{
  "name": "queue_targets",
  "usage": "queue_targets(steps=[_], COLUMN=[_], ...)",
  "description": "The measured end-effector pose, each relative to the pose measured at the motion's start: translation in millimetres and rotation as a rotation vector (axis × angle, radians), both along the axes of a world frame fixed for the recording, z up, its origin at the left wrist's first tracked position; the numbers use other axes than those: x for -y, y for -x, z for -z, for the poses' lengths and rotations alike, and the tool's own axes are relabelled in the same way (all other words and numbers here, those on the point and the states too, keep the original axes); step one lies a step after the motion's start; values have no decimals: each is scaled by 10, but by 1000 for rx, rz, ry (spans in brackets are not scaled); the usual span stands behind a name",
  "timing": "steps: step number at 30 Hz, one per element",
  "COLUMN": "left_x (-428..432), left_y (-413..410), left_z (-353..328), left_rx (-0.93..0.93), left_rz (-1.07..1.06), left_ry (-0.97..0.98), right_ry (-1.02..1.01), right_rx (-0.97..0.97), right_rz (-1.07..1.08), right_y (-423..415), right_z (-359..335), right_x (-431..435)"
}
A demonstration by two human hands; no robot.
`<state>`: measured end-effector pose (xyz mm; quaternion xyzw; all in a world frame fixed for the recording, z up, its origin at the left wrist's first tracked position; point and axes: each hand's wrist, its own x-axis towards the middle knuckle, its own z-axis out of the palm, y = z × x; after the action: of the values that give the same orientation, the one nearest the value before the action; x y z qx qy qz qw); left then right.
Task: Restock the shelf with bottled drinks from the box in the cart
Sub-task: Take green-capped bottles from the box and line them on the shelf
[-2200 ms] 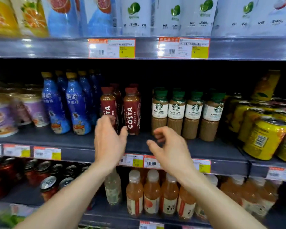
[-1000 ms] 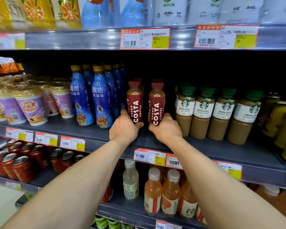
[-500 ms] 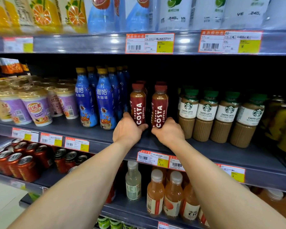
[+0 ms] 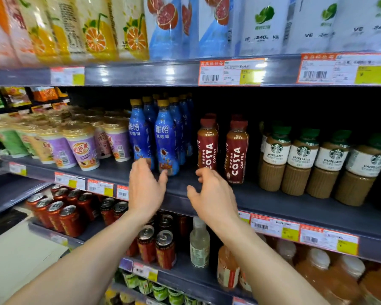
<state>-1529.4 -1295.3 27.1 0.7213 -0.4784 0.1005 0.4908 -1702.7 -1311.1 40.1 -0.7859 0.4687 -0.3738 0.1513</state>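
Note:
Two dark red Costa coffee bottles stand upright on the middle shelf (image 4: 273,201), the left one (image 4: 207,144) and the right one (image 4: 237,150), with more of the same behind them. My left hand (image 4: 144,188) hovers empty with spread fingers in front of the blue coffee bottles (image 4: 166,137). My right hand (image 4: 213,194) is also empty, fingers apart, just below and in front of the left Costa bottle. Neither hand touches a bottle. The cart and box are out of view.
Starbucks latte bottles (image 4: 304,159) stand right of the Costa bottles, purple milk-tea cups (image 4: 84,148) to the left. Juice cartons (image 4: 169,25) fill the shelf above. Red cans (image 4: 62,216) and orange drink bottles (image 4: 228,267) sit on the shelf below.
Both hands have let go of the two Costa bottles and drawn back from the shelf, fingers spreading. The bottles stay standing. The view has shifted left and closer.

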Motion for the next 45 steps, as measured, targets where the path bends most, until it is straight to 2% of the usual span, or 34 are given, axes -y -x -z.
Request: queue_targets(steps=[4, 12, 22, 45], left_x=[40, 302, 413, 442], left_y=[-413, -821, -933, -996], left_z=[-122, -178, -101, -63], left_rx=[-89, -207, -90, -27], left_rz=[-75, 7, 3, 11], left_ry=[-60, -263, -333, -315], right_ry=[-123, -331, -248, -166], right_rx=[-31, 152, -12, -86], right_rz=[-64, 65, 181, 245], right_y=[-451, -943, -1069, -1117], right_z=[-55, -92, 17, 96], right_x=[176, 592, 584, 618])
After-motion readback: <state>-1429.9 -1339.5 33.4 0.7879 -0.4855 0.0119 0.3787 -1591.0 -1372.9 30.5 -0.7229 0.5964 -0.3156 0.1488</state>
